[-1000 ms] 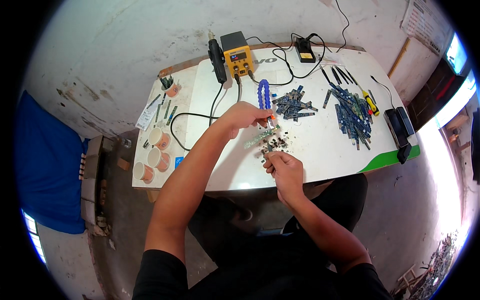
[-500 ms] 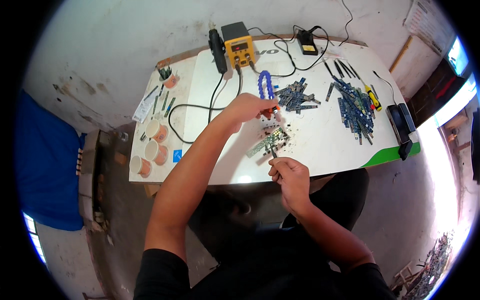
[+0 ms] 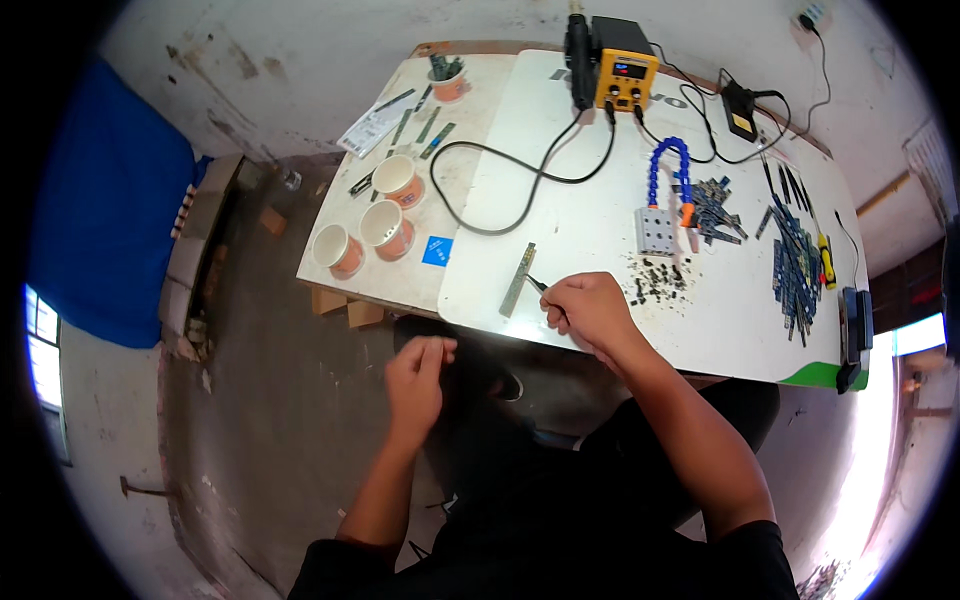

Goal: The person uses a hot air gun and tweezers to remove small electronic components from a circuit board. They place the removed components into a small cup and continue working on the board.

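Scuffed pale wall (image 3: 330, 60), backing a white worktop (image 3: 510, 200). Head view, sole view.

Item: circuit-board strip (image 3: 518, 281), one, flat near the worktop's front edge, apart from the heaps.
Right hand (image 3: 588, 308): closed in a pinch on a slim dark tool (image 3: 538, 286), its tip at the strip's edge; whether they touch cannot be told.
Left hand (image 3: 418, 375): off the worktop, fingers gathered to the thumb; nothing visible in the grip.
Grey block (image 3: 656, 231): upper face bare of any strip, beside a blue segmented hose (image 3: 654, 180).
Small dark parts (image 3: 660, 284): many, loose, just in front of the block.
Strip heaps: large (image 3: 797, 270) and small (image 3: 712, 210), right side.
Paper cup (image 3: 450, 90): strips standing inside; further strips (image 3: 428, 125) lie near it.

Progress, by judgement: the loose parts suggest several strips worked; the single strip looks mid-handling. Which heap remains to be done cannot be told.
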The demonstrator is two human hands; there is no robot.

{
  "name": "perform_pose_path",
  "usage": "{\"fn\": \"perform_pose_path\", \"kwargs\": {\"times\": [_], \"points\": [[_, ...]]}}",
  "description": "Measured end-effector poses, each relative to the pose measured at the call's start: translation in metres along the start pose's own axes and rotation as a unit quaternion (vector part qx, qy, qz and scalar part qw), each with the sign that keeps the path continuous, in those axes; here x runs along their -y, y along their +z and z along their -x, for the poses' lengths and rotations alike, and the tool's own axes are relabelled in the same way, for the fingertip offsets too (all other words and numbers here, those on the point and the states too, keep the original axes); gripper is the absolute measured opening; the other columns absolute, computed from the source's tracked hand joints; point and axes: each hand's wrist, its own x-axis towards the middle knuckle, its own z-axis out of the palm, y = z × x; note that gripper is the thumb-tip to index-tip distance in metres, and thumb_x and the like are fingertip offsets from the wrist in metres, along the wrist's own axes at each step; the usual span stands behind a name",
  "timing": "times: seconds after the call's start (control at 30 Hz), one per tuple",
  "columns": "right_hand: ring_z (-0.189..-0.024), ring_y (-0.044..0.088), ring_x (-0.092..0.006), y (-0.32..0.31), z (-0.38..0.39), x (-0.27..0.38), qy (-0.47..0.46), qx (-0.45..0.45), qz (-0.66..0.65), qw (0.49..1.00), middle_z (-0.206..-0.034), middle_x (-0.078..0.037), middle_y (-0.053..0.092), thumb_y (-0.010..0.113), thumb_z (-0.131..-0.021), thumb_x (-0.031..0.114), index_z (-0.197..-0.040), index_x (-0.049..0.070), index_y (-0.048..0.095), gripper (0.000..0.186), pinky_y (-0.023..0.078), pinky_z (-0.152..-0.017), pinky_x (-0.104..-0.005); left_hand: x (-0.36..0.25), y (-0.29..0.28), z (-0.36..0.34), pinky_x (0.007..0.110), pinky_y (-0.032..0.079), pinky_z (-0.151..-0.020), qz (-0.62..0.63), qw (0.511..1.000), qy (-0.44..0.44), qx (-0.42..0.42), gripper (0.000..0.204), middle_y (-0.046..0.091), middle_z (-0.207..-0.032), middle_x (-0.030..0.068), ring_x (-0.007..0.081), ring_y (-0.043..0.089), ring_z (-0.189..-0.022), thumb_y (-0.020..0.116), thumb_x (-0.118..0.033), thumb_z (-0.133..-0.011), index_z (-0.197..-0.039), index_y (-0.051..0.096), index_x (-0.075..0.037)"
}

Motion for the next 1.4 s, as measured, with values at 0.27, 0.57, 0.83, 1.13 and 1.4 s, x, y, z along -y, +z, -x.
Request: {"fn": "perform_pose_path", "kwargs": {"times": [0.27, 0.57, 0.83, 1.13, 1.4], "points": [[-0.052, 0.056, -0.0152, 0.037, -0.021, 0.015, 0.014, 0.057, 0.039, 0.997, -0.064, -0.012, 0.065, 0.066, -0.084, 0.005, -0.078, -0.008, 0.071, 0.015, 0.047, -0.052, -0.0280, 0.033, -0.016, 0.022, 0.023, 0.043, -0.068, 0.015, 0.999, -0.024, -0.023, 0.022, 0.067, -0.082, 0.0024, 0.0065, 0.056, -0.074, 0.061, -0.012, -0.103, -0.097, 0.075, 0.003], [-0.049, 0.054, -0.0160, 0.057, -0.023, 0.027, 0.033, 0.055, 0.017, 0.998, -0.063, -0.012, 0.063, 0.066, -0.081, 0.003, -0.073, -0.008, 0.069, 0.014, 0.045, -0.050, -0.0298, 0.015, -0.006, 0.003, 0.026, 0.050, -0.075, -0.002, 1.000, 0.025, -0.003, 0.018, 0.069, -0.088, 0.0074, 0.0119, 0.064, -0.083, 0.062, -0.008, -0.100, -0.095, 0.074, 0.004], [-0.053, 0.051, -0.0116, 0.074, -0.020, 0.032, 0.029, 0.085, -0.021, 0.996, -0.065, -0.007, 0.062, 0.064, -0.090, 0.009, -0.086, -0.006, 0.073, 0.018, 0.040, -0.051, -0.0246, 0.052, -0.015, -0.002, 0.044, 0.057, -0.082, -0.258, 0.895, 0.364, -0.026, 0.020, 0.072, -0.104, 0.0178, 0.0355, 0.071, -0.095, 0.058, -0.004, -0.090, -0.107, 0.070, -0.002], [-0.052, 0.049, -0.0120, 0.090, -0.083, 0.106, -0.084, 0.021, -0.053, 0.995, -0.064, -0.006, 0.061, 0.068, -0.085, 0.007, -0.075, -0.003, 0.069, 0.014, 0.035, -0.049, -0.0281, 0.184, -0.029, 0.002, 0.045, 0.055, -0.088, -0.399, 0.835, 0.374, -0.059, 0.026, 0.069, -0.111, 0.0155, 0.0337, 0.067, -0.102, 0.060, -0.013, -0.094, -0.117, 0.068, -0.004], [-0.056, 0.053, -0.0156, 0.167, -0.090, 0.162, -0.167, 0.107, 0.057, 0.979, -0.064, -0.009, 0.062, 0.068, -0.081, 0.009, -0.070, -0.003, 0.068, 0.017, 0.039, -0.051, -0.0322, 0.173, -0.027, 0.001, 0.043, 0.052, -0.081, -0.421, 0.875, 0.237, 0.000, 0.014, 0.065, -0.094, 0.0117, 0.0302, 0.064, -0.088, 0.060, -0.017, -0.095, -0.102, 0.067, -0.007]]}}
